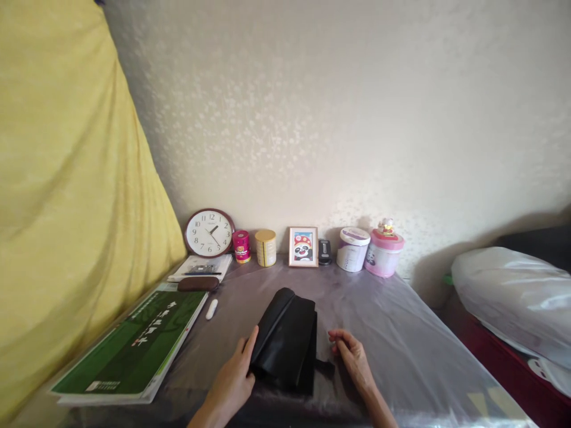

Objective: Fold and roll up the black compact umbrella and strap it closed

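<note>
- At the tabletop's (397, 333) near edge, a folded black case (285, 342) is gripped along its left side by the left hand (236, 377).
- Just right of its dark strap (325, 367), the right hand (354, 358) is free, fingers loosely curled.

a yellow cloth (66, 178) hangs left of a pale, flower-patterned wall (312, 119) behind a grey-covered table (414, 351).
</note>
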The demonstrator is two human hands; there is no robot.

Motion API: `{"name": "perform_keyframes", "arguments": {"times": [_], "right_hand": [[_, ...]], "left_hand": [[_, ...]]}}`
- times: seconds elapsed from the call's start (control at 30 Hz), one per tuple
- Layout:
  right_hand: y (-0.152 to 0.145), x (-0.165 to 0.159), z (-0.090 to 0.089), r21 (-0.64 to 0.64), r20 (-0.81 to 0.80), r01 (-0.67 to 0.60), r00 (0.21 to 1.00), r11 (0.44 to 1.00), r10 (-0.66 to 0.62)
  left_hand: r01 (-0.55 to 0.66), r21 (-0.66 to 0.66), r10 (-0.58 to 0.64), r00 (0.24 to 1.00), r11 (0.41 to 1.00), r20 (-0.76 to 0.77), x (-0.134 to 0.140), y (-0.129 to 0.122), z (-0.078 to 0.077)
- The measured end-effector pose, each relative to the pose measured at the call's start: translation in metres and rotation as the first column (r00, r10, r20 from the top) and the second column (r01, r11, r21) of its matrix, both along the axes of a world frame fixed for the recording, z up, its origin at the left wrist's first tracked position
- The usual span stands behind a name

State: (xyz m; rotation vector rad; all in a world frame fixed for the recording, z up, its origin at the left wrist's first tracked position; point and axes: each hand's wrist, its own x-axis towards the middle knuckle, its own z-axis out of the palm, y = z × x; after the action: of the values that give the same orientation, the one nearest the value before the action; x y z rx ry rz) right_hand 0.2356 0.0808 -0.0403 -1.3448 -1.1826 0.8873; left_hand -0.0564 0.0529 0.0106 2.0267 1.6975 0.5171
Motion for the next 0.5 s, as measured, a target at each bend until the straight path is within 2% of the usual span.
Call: {"name": "perform_keyframes", "arguments": {"times": [0.07,0.13,0.17,0.23,0.27,0.33,0.4,0.43,0.5], "right_hand": [[0.0,0.0,0.0,-0.003,-0.03,-0.006,1.0,1.0,0.006],[0.001,0.001,-0.001,0.007,-0.053,-0.012,0.999,1.0,0.012],[0.001,0.001,-0.001,0.013,-0.065,-0.018,0.998,1.0,0.019],[0.002,0.002,-0.003,0.019,-0.095,-0.034,0.995,0.999,0.036],[0.002,0.003,-0.005,0.023,-0.105,-0.037,0.994,0.999,0.039],[0.002,0.003,-0.006,0.035,-0.105,-0.024,0.994,0.999,0.027],[0.001,0.002,-0.004,0.041,-0.096,0.0,0.995,0.999,0.004],[0.001,0.002,-0.002,0.036,-0.103,0.007,0.995,0.999,-0.003],[0.001,0.0,0.005,0.016,-0.146,0.014,0.989,1.0,-0.011]], "left_hand": [[0.006,-0.131,0.03,0.961,0.991,0.275,-0.004,0.001,0.008],[0.057,-0.313,0.119,0.849,0.948,0.516,-0.005,0.0,0.016],[0.086,-0.371,0.16,0.796,0.925,0.584,-0.005,-0.001,0.019],[0.089,-0.388,0.189,0.76,0.917,0.622,-0.003,-0.003,0.025],[0.065,-0.359,0.179,0.777,0.931,0.604,0.0,-0.003,0.027],[-0.015,-0.22,0.133,0.838,0.975,0.529,0.004,-0.004,0.03],[-0.05,-0.096,0.091,0.868,0.994,0.488,0.007,-0.004,0.033],[-0.045,-0.094,0.086,0.865,0.995,0.494,0.008,-0.005,0.034],[-0.004,-0.218,0.134,0.801,0.976,0.583,0.007,-0.006,0.036]]}}
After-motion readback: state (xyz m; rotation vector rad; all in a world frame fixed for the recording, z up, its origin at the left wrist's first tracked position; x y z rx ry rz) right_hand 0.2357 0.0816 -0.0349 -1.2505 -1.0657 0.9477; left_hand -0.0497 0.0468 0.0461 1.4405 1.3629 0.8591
